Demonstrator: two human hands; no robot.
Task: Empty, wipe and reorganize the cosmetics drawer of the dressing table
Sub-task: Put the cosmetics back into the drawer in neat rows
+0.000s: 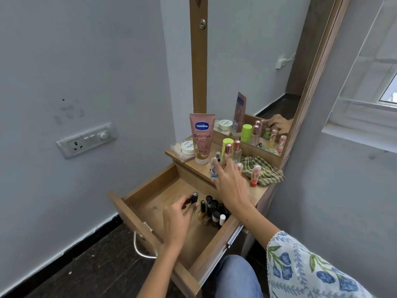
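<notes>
The wooden drawer (129, 211) of the dressing table stands pulled out. Several nail polish bottles (212, 211) cluster upright at its right side; the rest of its floor is bare. My left hand (178, 218) is inside the drawer and pinches a dark bottle with a black cap (194, 197) just left of that cluster. My right hand (231, 183) reaches over the tabletop with fingers spread, its fingertips at a small blue-labelled bottle (213, 171) without a clear grip.
On the tabletop stand a pink Vaseline tube (202, 138), a white jar (188, 147), a green-capped bottle (227, 144), pink-capped perfume bottles (236, 150) and a red bottle (255, 176) beside a striped cloth (265, 171). The mirror (257, 72) rises behind. My knee (236, 276) is under the drawer.
</notes>
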